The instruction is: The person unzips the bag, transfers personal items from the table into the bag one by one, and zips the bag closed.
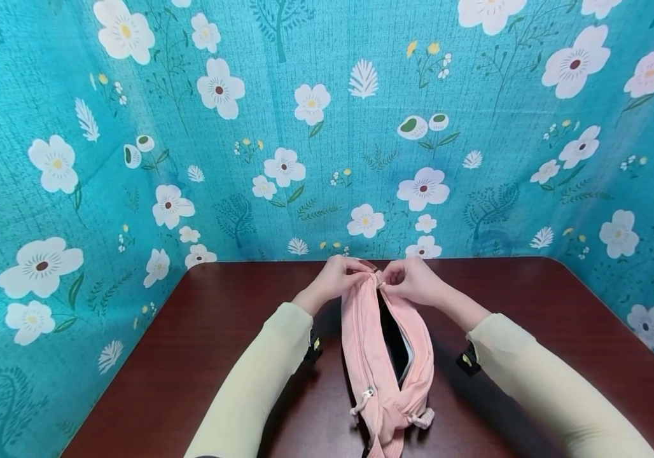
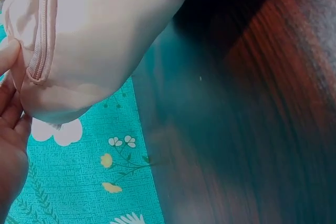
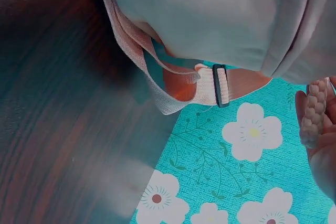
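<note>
A pink zippered bag [image 1: 361,343] stands on the table, its long top opening gaping. Inside the dark opening [image 1: 394,337], the pale edge of a flat thing [image 1: 409,346] shows along the right side. At the bag's far end, my left hand [image 1: 338,278] pinches the fabric beside the end of a closed zipper [image 2: 43,30]. Opposite it, my right hand [image 1: 415,281] grips the far end of the opening, with a braided zipper pull [image 3: 314,109] in its fingers. Another zipper slider [image 1: 368,393] with a cord pull sits near the bag's close end.
The dark red-brown table [image 1: 235,305] reaches back to a teal flowered cloth [image 1: 327,159], which hangs behind and at both sides. A strap with a black buckle [image 3: 220,85] loops off the bag's side. Another braided pull [image 1: 422,418] hangs at the near end.
</note>
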A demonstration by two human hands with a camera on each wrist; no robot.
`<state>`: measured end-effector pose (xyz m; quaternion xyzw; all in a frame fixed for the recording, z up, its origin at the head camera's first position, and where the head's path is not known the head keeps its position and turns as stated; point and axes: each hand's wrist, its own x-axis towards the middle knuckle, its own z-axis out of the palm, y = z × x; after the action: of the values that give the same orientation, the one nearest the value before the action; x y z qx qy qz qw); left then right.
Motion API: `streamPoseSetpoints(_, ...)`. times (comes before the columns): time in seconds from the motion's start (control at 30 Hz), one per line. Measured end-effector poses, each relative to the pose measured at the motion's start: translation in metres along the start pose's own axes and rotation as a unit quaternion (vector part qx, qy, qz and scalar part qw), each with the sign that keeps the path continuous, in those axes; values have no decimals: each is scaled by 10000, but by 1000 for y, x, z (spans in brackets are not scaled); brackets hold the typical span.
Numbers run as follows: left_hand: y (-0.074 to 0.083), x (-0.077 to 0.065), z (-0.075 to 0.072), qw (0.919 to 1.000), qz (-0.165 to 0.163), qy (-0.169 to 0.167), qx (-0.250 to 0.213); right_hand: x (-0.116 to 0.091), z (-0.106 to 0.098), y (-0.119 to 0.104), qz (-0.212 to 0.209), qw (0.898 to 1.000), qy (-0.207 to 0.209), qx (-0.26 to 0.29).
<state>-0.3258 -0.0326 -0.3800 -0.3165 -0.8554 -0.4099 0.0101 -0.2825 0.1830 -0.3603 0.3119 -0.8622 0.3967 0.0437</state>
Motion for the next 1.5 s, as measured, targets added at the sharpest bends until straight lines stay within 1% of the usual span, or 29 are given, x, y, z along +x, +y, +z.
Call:
streamPoseSetpoints(0.13,0,0,1,10000,-75,-20,-1,-13,2,-4,-123,9996,-197,131)
streamPoseSetpoints(0.23,0,-1,1,9999,-146,20,74,-23,3,-9,-300,9986,-398,174)
streamPoseSetpoints(0.53,0,1,3,9996,-263,46,23,-51,4,-23,-268,9966,-708,337)
streamPoseSetpoints(0.6,-1,1,3,9996,-249,59,77,-57,5,-27,-400,9950,-811,420)
streamPoseSetpoints(0.73,-4,2,2,9996,-268,75,111,-70,8,-35,-753,9895,-1017,693)
streamPoseSetpoints(0.83,-7,2,1,9993,-338,78,172,-79,13,-42,-1085,9816,-1237,968)
streamPoseSetpoints(0.93,-9,2,0,9985,-484,85,228,-88,16,-49,-1310,9730,-1470,1203)
streamPoseSetpoints(1.03,-10,2,-1,9979,-588,107,248,-92,18,-54,-1367,9687,-1621,1288)
streamPoseSetpoints(1.23,-6,2,1,9975,-662,161,205,-93,19,-55,-1386,9670,-1688,1311)
streamPoseSetpoints(1.33,-6,2,2,9976,-644,175,193,-92,20,-55,-1444,9652,-1713,1348)
streamPoseSetpoints(1.5,-7,1,4,9985,-522,146,92,-94,23,-55,-1428,9625,-1821,1414)
